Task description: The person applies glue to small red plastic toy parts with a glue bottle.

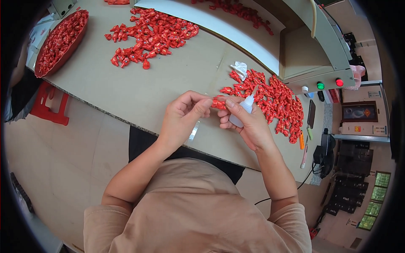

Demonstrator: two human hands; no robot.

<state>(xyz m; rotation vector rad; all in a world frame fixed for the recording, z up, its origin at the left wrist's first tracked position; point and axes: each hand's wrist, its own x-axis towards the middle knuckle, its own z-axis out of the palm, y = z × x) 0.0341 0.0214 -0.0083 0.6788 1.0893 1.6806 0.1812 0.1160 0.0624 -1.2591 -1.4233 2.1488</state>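
We hold both hands raised together over the near edge of the brown cardboard-covered bench [168, 84]. Our left hand [181, 120] pinches a small red plastic piece [218, 103] at its fingertips; our right hand [249, 122] touches the piece too, wrapped around a small white squeeze bottle [247, 105], nozzle tilted up toward the far right.

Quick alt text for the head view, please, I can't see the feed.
Both hands, left hand and right hand, pinch a small red piece above a cardboard-covered table; the right also grips a white squeeze bottle. Red piles lie nearby.
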